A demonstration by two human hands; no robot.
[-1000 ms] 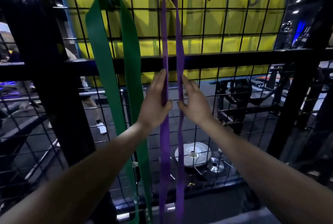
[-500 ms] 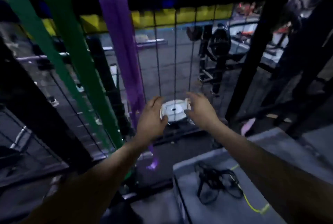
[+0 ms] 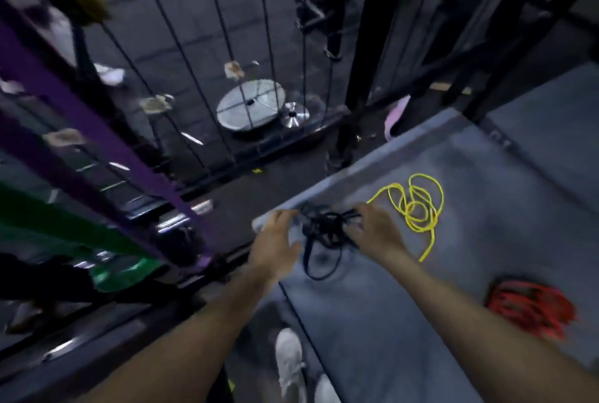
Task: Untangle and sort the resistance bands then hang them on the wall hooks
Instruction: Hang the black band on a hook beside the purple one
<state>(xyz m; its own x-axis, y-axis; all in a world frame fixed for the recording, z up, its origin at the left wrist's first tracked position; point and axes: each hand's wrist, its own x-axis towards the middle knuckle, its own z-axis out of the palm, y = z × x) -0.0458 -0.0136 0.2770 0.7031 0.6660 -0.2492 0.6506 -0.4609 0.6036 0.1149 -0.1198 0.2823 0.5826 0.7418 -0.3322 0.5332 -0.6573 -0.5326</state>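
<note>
Both hands, left (image 3: pixel 275 248) and right (image 3: pixel 377 234), reach around the black band tangle (image 3: pixel 324 230).

Both bare forearms enter from the bottom of the frame and converge toward its centre. The left hand (image 3: pixel 275 245) lies just left of centre, back facing the camera, fingers extended forward and slightly curled. The right hand (image 3: pixel 377 230) lies just right of centre, back up, fingers bent downward. Motion blur hides whether either hand grips anything.
</note>
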